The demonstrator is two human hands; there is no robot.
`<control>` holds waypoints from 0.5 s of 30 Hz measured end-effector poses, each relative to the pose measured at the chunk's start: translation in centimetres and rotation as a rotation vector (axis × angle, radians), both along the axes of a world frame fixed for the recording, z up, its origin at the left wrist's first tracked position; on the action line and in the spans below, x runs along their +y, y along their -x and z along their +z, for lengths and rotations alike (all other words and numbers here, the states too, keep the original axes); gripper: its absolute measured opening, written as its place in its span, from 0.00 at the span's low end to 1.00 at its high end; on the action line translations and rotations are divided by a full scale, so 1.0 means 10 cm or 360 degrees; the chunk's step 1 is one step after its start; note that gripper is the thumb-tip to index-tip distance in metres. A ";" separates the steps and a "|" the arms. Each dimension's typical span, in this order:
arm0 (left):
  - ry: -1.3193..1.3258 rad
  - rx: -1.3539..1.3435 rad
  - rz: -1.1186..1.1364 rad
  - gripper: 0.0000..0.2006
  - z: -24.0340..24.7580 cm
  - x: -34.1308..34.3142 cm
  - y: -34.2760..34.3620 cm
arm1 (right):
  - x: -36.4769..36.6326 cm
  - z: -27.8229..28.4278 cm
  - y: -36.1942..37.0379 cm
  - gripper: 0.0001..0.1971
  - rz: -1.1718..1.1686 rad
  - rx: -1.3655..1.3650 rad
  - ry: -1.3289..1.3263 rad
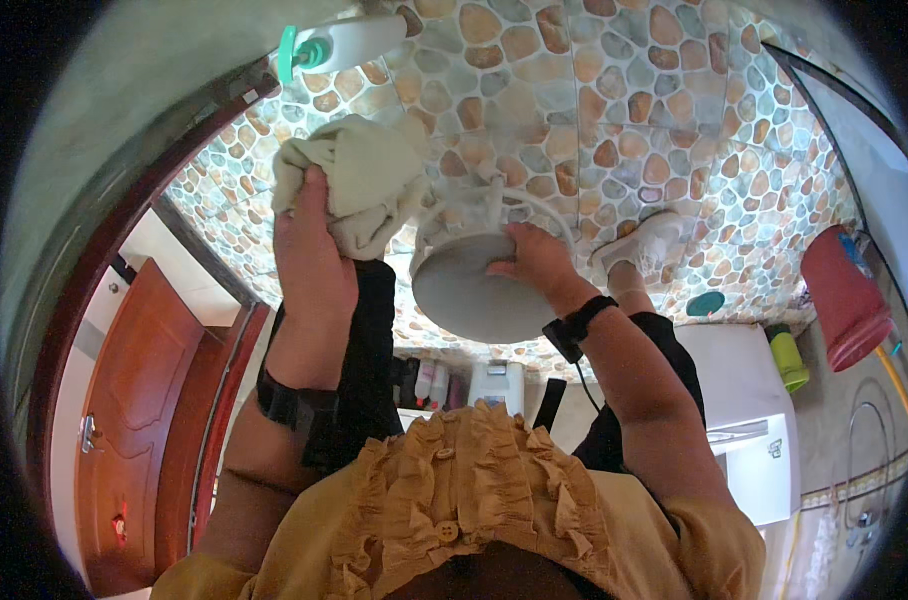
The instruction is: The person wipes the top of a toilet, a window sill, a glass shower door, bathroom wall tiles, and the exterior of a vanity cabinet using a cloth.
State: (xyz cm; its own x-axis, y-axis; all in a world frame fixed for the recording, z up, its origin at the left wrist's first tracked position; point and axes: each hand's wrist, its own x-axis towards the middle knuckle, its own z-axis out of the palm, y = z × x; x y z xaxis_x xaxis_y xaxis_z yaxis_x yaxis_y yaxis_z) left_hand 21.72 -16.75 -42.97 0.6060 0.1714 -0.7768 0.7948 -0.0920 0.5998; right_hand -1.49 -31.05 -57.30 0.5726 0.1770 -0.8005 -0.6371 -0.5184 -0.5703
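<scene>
A crumpled cream cloth [379, 165] is bunched up in my left hand [317, 245], whose fingers are closed on it with the thumb on top. To its right, my right hand [546, 265] grips the far edge of a round, flat grey piece [484, 300] that has a white curved tube frame at its far side and looks like a small stool. My thumb lies across its grey face, while the other fingers go over the edge and are partly hidden. Cloth and stool are close together, held above the pebble-patterned floor [654, 100].
A white bottle [364, 42] with a green pump is at the far left. My shoe [654, 240] is right of the stool, near a green disc [706, 303]. Farther right are a red bucket [844, 310], a green container [789, 358] and a white appliance [739, 375]. A brown door [139, 400] stands left.
</scene>
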 end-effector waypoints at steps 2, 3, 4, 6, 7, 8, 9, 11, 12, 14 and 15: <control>-0.0172 -0.0137 -0.0411 0.20 -0.08 0.26 -0.05 | 0.05 0.01 0.10 0.36 -0.0093 -0.0037 -0.0045; -0.0074 -0.0086 -0.0257 0.21 -0.04 0.18 -0.08 | 0.07 0.03 0.10 0.36 -0.0090 -0.0025 -0.0051; 0.0025 -0.0041 -0.0103 0.21 0.01 0.07 -0.12 | 0.05 0.07 0.04 0.36 -0.0066 -0.0023 -0.0043; -0.0006 0.0004 -0.0197 0.21 0.09 0.09 -0.22 | 0.06 0.06 0.00 0.35 -0.0039 -0.0034 -0.0039; -0.0010 0.0066 -0.0292 0.21 0.09 0.01 -0.27 | 0.04 -0.02 0.06 0.34 -0.0028 -0.0064 -0.0056; 0.0039 0.0179 -0.0312 0.21 0.15 -0.11 -0.30 | 0.02 -0.07 0.11 0.34 -0.0018 -0.0095 -0.0073; 0.0033 0.0175 -0.0313 0.21 0.23 -0.13 -0.34 | 0.05 -0.04 0.06 0.34 -0.0018 -0.0099 -0.0078; -0.0110 0.0238 -0.0560 0.23 0.32 -0.15 -0.43 | 0.08 0.05 -0.04 0.31 0.0204 0.0153 -0.0227; -0.0134 0.0291 -0.0602 0.24 0.31 -0.19 -0.46 | 0.05 0.06 -0.01 0.31 0.0206 0.0164 -0.0219; -0.0133 0.0254 -0.0751 0.23 0.34 -0.30 -0.55 | 0.00 0.07 0.04 0.31 0.0385 0.0183 -0.0198; -0.0152 0.0192 -0.0902 0.23 0.36 -0.34 -0.58 | 0.01 0.03 0.07 0.31 0.0386 0.0179 -0.0194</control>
